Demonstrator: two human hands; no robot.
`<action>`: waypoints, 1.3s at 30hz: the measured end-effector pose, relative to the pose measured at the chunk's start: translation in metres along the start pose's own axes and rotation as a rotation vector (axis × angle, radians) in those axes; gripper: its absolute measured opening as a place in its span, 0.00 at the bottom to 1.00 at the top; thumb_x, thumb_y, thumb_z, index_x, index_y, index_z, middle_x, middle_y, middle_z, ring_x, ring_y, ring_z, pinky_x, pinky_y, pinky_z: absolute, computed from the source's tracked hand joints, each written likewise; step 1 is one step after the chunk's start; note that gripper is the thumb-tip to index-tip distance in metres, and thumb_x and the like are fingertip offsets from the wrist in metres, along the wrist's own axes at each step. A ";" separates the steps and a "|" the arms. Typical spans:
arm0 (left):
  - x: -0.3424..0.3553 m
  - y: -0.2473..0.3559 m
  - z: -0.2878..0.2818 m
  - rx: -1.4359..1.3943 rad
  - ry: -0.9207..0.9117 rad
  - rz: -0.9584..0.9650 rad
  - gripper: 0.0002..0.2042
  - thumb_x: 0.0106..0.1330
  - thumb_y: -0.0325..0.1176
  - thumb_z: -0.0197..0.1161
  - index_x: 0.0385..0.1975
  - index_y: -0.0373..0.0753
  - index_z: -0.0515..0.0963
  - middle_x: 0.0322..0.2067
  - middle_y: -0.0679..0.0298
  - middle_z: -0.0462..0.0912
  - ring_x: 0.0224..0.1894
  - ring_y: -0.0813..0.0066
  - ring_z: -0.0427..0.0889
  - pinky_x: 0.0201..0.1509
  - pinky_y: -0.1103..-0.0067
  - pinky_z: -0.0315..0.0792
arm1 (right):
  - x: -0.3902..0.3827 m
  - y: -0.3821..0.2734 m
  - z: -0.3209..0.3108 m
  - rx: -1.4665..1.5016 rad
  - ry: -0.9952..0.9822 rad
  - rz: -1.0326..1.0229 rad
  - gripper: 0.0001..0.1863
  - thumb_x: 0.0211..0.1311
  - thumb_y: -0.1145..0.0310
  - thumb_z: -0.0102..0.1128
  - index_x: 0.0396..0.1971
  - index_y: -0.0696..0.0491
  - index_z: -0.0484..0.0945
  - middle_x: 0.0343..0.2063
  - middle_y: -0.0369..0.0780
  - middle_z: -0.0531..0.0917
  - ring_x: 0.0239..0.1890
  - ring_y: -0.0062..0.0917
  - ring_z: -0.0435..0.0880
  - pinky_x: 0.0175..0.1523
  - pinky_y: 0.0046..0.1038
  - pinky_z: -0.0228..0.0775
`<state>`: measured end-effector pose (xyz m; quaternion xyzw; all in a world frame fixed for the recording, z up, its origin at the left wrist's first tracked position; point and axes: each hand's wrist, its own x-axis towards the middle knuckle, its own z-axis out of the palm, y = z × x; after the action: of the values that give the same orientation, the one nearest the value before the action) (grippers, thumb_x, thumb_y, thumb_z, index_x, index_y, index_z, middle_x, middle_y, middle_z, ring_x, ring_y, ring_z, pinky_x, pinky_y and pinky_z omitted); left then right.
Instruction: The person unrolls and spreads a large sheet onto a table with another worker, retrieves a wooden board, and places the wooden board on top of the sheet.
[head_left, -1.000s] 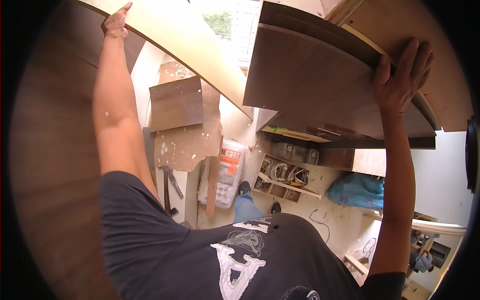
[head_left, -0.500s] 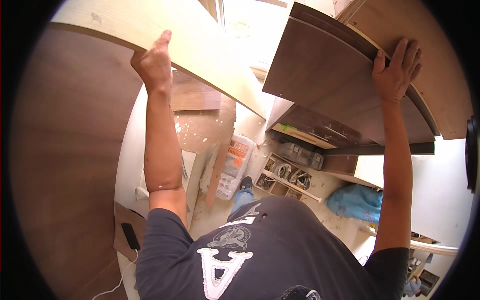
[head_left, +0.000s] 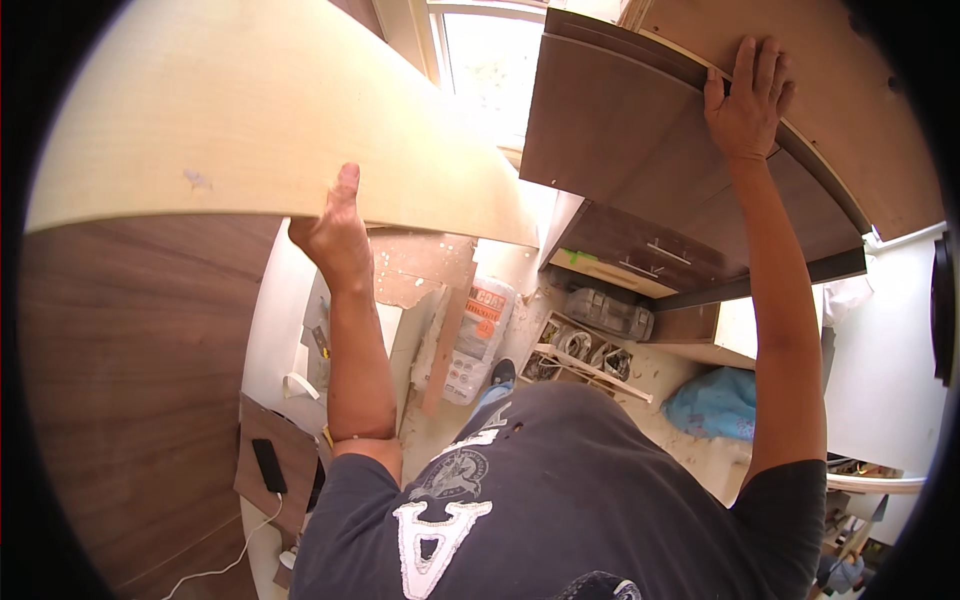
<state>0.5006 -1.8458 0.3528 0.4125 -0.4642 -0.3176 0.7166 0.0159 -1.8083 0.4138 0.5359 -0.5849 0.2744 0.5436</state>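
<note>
A pale, cream-coloured panel fills the upper left of a view looking down past a person's dark shirt. Its broad face is smooth, with faint grain and one small scuffed patch near the lower edge; the fisheye lens bows its outline. The left hand grips that lower edge, thumb upright on the pale face, fingers curled underneath or behind, partly hidden. At the upper right, the right hand lies with fingers a little apart on a tan, plywood-like board, its thumb reaching the edge of a dark brown panel just beside it. That brown panel is flat, with subdued grain and crisp edges. Below it are glossy dark drawer fronts with slim metal bar handles.

Down the left side runs a large brown wood-grain surface, streaked lengthwise. On the floor, a white plastic sack with orange print lies near an open wooden tray divided into compartments, and a crumpled blue bag slumps farther right.
</note>
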 end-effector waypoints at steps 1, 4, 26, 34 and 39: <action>-0.007 -0.003 -0.005 -0.019 0.013 0.020 0.14 0.63 0.19 0.72 0.48 0.27 0.82 0.46 0.61 0.86 0.46 0.74 0.80 0.55 0.76 0.75 | 0.000 0.001 0.001 -0.006 0.002 0.002 0.37 0.72 0.43 0.50 0.74 0.48 0.63 0.77 0.48 0.56 0.77 0.53 0.54 0.73 0.67 0.47; -0.034 0.001 -0.021 -0.015 0.049 0.066 0.14 0.63 0.20 0.72 0.47 0.27 0.82 0.45 0.60 0.86 0.44 0.74 0.80 0.52 0.75 0.76 | 0.000 0.000 0.002 -0.009 -0.009 0.016 0.37 0.72 0.42 0.51 0.74 0.48 0.63 0.77 0.48 0.56 0.77 0.54 0.54 0.72 0.67 0.48; 0.045 0.010 0.022 0.039 0.064 -0.016 0.12 0.61 0.22 0.74 0.38 0.18 0.83 0.40 0.52 0.87 0.36 0.69 0.84 0.45 0.73 0.83 | -0.256 -0.065 -0.221 0.295 -0.718 0.453 0.36 0.66 0.68 0.62 0.71 0.65 0.61 0.72 0.59 0.62 0.71 0.56 0.65 0.71 0.45 0.63; -0.017 0.045 0.036 0.167 0.119 -0.151 0.12 0.63 0.22 0.72 0.39 0.17 0.83 0.40 0.53 0.87 0.38 0.68 0.84 0.46 0.74 0.82 | -0.368 -0.127 -0.324 0.285 -1.189 0.999 0.33 0.66 0.64 0.62 0.68 0.61 0.66 0.54 0.57 0.81 0.54 0.51 0.83 0.54 0.44 0.77; -0.088 0.059 0.000 0.280 0.033 0.223 0.09 0.67 0.24 0.69 0.41 0.23 0.83 0.39 0.53 0.87 0.36 0.68 0.84 0.44 0.73 0.80 | -0.331 -0.141 -0.265 0.633 -1.147 0.862 0.30 0.66 0.61 0.65 0.63 0.62 0.73 0.56 0.56 0.80 0.54 0.53 0.82 0.57 0.44 0.75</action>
<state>0.4725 -1.7449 0.3698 0.4592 -0.5348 -0.1616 0.6906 0.1822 -1.4983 0.1373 0.4488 -0.8248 0.2950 -0.1766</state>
